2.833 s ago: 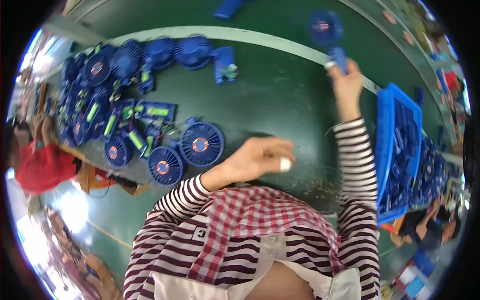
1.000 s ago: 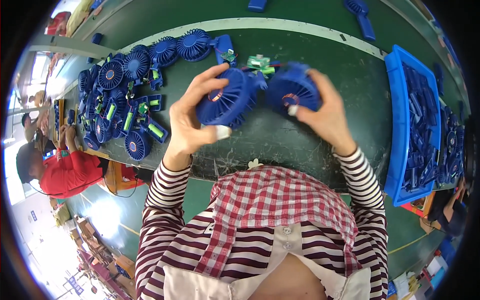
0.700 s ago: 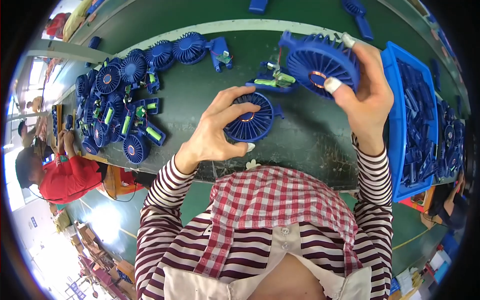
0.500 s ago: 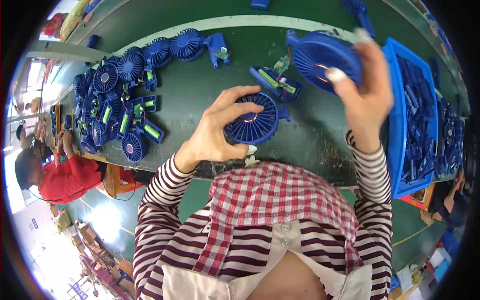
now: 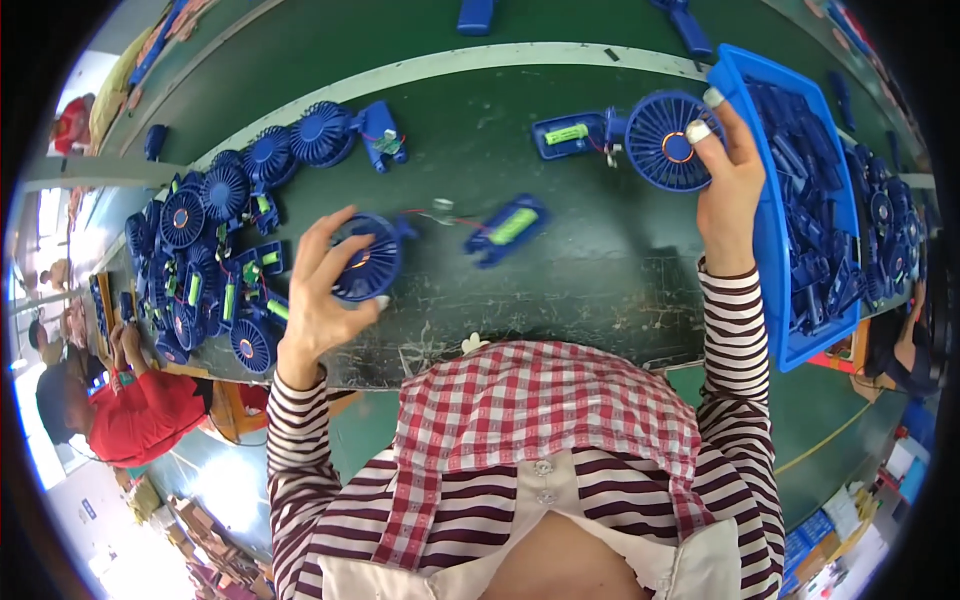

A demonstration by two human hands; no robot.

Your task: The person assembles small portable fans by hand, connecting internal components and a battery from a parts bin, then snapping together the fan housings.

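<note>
My left hand (image 5: 328,290) grips a blue round fan head (image 5: 372,262) by its rim, low over the left part of the table. Thin wires run from it to a blurred blue handle shell (image 5: 512,228) with a green battery cell. My right hand (image 5: 728,180) pinches the right rim of another fan head (image 5: 668,145), with copper-coloured rings at its hub. Joined to that one is an open handle (image 5: 568,135) holding a green cell and loose wires, lying to its left.
A pile of blue fans with exposed cells (image 5: 195,260) covers the table's left. At right stands a blue bin (image 5: 740,80) full of blue plastic parts. More fans (image 5: 890,235) lie beyond it. A person in red (image 5: 150,405) sits at far left.
My left hand has moved left with its fan head, and the wired handle trails after it. The right hand's fan has come down to the table, its handle now showing at left.
</note>
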